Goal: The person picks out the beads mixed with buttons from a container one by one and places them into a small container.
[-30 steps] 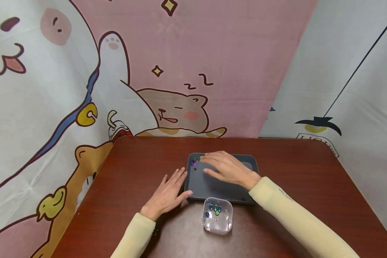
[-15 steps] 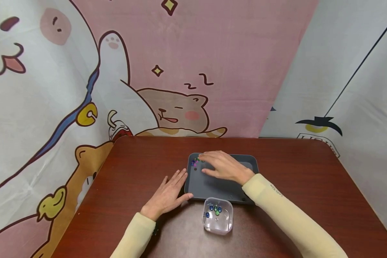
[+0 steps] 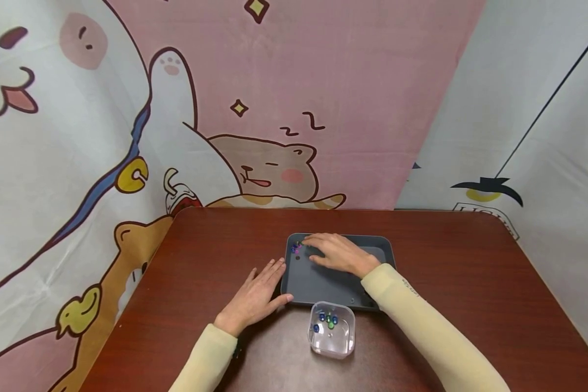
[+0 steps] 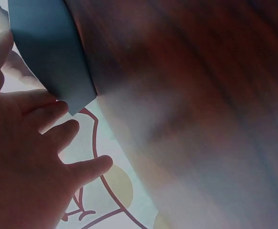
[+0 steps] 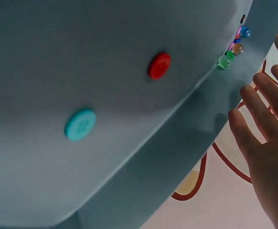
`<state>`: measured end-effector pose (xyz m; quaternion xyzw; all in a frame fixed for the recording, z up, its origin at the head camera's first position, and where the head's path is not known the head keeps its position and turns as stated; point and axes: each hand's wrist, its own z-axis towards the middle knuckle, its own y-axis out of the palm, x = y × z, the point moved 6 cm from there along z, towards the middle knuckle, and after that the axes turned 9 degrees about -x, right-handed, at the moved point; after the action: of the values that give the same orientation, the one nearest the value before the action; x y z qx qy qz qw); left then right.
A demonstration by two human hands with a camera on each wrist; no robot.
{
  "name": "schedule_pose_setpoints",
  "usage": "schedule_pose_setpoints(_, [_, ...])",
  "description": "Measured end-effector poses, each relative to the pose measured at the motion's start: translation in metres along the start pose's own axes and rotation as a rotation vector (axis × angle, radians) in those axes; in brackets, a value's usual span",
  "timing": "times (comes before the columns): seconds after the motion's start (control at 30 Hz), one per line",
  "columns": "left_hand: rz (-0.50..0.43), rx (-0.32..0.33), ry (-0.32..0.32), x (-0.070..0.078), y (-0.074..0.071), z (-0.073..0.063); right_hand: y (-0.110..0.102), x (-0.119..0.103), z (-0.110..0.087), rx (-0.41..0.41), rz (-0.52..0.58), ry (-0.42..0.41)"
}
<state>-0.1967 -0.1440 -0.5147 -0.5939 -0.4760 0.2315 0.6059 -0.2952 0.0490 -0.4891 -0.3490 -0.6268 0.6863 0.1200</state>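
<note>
My right hand (image 3: 340, 254) is over the far left part of a dark grey tray (image 3: 318, 286), its fingers loosely bent and nothing visible in them. By its fingertips, a cluster of small coloured beads (image 3: 295, 248) lies in the tray's far left corner. In the right wrist view, a red button (image 5: 159, 66) and a teal button (image 5: 80, 124) lie on the tray floor, while the fingers (image 5: 255, 107) reach beyond the wall. My left hand (image 3: 253, 299) rests beside the tray with fingers spread; its fingertips are at the left edge.
A clear square plastic box (image 3: 345, 342) stands in front of the tray, with several blue and green beads (image 3: 330, 319) in it. A small dark piece (image 3: 297, 258) lies near the cluster. The brown table (image 3: 446, 261) ends at a patterned cloth backdrop (image 3: 372, 109).
My right wrist and sleeve have swung to the left, while the fingertips stay near the bead cluster. My left hand and the box stay put.
</note>
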Motion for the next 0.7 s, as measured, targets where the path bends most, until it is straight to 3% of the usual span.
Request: schedule_pose_setpoints(0.7, [-0.014,-0.004,0.004,0.0,-0.001,0.0,0.012,0.009,0.01,-0.002,0.024,0.068])
